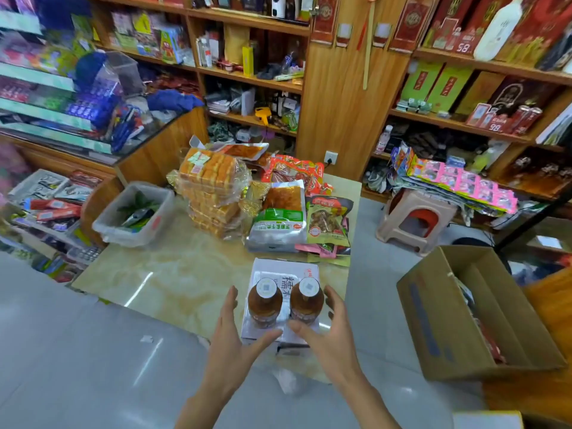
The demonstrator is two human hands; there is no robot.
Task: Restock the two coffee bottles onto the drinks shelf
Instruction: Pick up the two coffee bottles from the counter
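Two brown coffee bottles with white caps stand upright side by side on a white box [283, 266] at the near edge of a low marble-topped table [173, 274]. The left bottle [264, 301] and the right bottle [306, 300] almost touch. My left hand [232, 339] is spread open just left of the left bottle, thumb reaching under its base. On the other side, my right hand [328, 329] is open too, fingers curved close to the right bottle's side. Neither hand grips a bottle.
Behind the bottles lie snack packets [278, 218] and stacked wrapped cakes [210, 193]; a clear plastic bin [136, 212] sits at the table's left. An open cardboard box [476, 311] stands on the floor to the right, beyond it a plastic stool [414, 221]. Wooden shelves [253, 77] line the back wall.
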